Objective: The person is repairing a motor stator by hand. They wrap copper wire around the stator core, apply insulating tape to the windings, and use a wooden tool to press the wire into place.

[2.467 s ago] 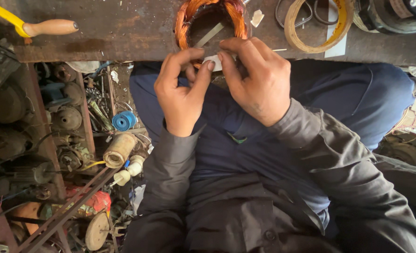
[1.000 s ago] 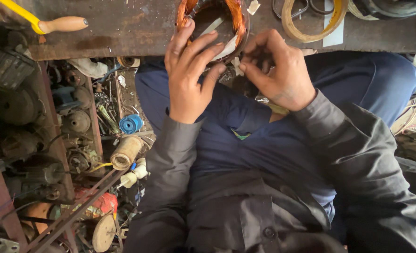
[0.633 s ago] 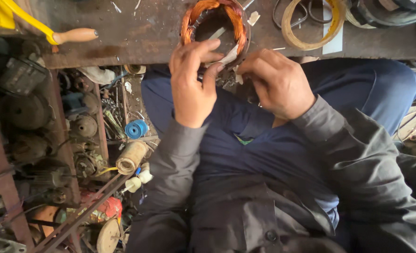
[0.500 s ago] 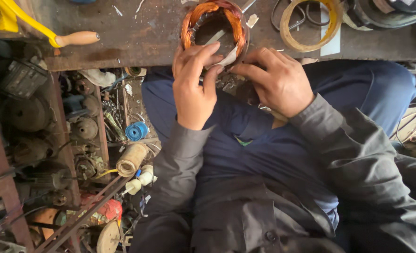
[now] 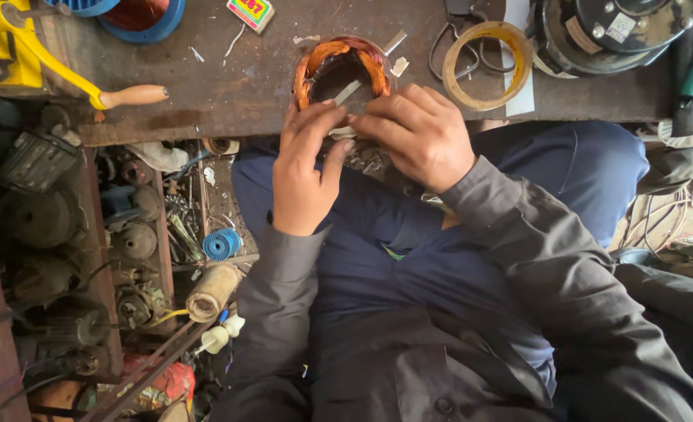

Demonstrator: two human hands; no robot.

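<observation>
Both hands meet at the bench edge — the left hand (image 5: 303, 172) and right hand (image 5: 421, 133) pinch a pale strip (image 5: 342, 133) against the copper-wound stator (image 5: 339, 70) (it sits on the worn workbench (image 5: 229, 86)), beside a tape ring (image 5: 485, 62).

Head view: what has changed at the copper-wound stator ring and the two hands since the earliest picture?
Both hands moved up from the lap to the round copper-wound stator ring at the bench edge. The left hand now lays its fingers on the ring's near rim; the right hand presses beside it. A grip cannot be made out. The ring, the yellow tape roll and the wooden bench stayed put.
</observation>
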